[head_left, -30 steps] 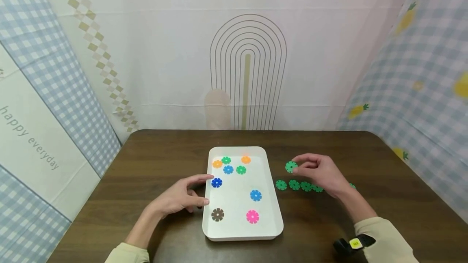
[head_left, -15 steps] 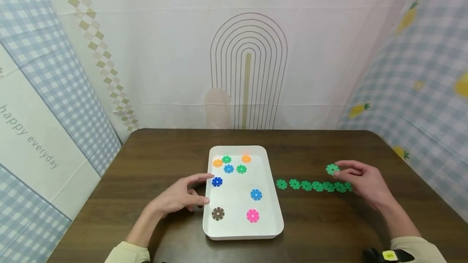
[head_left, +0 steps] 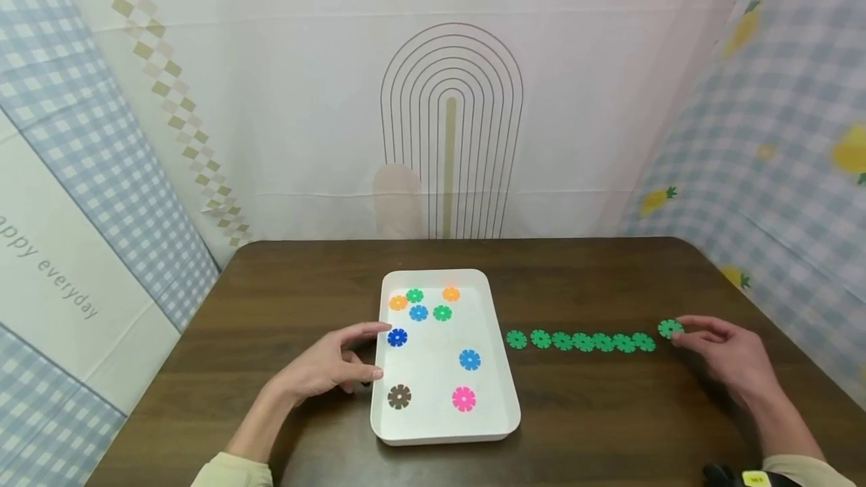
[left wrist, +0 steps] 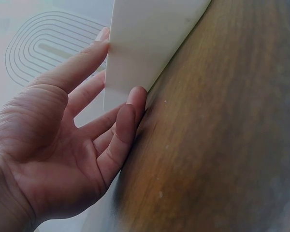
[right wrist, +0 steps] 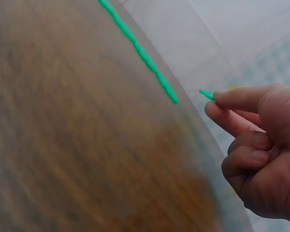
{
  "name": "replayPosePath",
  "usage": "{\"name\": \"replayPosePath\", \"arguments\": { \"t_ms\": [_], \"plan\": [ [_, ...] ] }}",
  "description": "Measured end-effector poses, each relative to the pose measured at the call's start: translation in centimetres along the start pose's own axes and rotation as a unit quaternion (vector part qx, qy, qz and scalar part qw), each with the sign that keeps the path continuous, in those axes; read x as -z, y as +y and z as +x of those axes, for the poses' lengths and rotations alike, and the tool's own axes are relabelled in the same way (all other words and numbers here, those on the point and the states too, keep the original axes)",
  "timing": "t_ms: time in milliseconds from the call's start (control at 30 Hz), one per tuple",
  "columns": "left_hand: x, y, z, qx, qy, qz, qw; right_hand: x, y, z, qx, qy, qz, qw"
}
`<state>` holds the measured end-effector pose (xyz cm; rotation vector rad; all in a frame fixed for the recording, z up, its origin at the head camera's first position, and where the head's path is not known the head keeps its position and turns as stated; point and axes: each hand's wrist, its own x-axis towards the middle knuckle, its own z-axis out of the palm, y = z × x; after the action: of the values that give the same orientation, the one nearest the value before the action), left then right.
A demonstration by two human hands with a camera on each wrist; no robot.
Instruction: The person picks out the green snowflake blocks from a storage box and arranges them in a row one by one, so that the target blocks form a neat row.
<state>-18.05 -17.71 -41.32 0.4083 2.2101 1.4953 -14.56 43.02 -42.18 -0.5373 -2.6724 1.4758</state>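
Between thumb and fingertips my right hand (head_left: 727, 355) pinches a green snowflake disc (head_left: 670, 329), held just above the table past the right end of a row of green snowflake discs (head_left: 583, 342). The right wrist view shows that green disc (right wrist: 206, 94) edge-on, apart from the end of the row (right wrist: 145, 55). At the left side of the white tray (head_left: 433, 427), my left hand (head_left: 331, 363) touches the rim with its thumb and index finger spread. Its other fingers bend loosely against the tray's outer wall (left wrist: 140, 43) in the left wrist view.
Inside the tray lie loose discs: orange (head_left: 451, 294), green (head_left: 443, 313), light blue (head_left: 470, 360), dark blue (head_left: 397, 337), brown (head_left: 399, 397) and pink (head_left: 464, 399). The brown wooden table (head_left: 304, 276) ends at a wall cloth (head_left: 311, 134) behind.
My right hand has carried its green disc rightward along the row, from near the tray to beyond the row's right end, and lowered it. The left hand stays at the tray.
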Motion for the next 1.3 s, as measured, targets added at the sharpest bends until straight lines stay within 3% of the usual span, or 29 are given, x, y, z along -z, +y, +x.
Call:
{"name": "replayPosePath", "arguments": {
  "t_ms": [267, 567, 1300],
  "plan": [
    [0.0, 0.06, 0.04, 0.0, 0.004, -0.003, 1.0, 0.2, 0.15, 0.49, 0.032, 0.015, -0.103, 0.9941],
    [0.11, 0.14, 0.1, 0.005, 0.002, -0.002, 1.0, -0.08, 0.02, 0.31, 0.053, 0.016, -0.129, 0.9901],
    [-0.06, -0.15, 0.11, 0.014, 0.005, 0.001, 0.9999, -0.49, 0.3, 0.26, 0.05, 0.025, -0.16, 0.9855]
  ]
}}
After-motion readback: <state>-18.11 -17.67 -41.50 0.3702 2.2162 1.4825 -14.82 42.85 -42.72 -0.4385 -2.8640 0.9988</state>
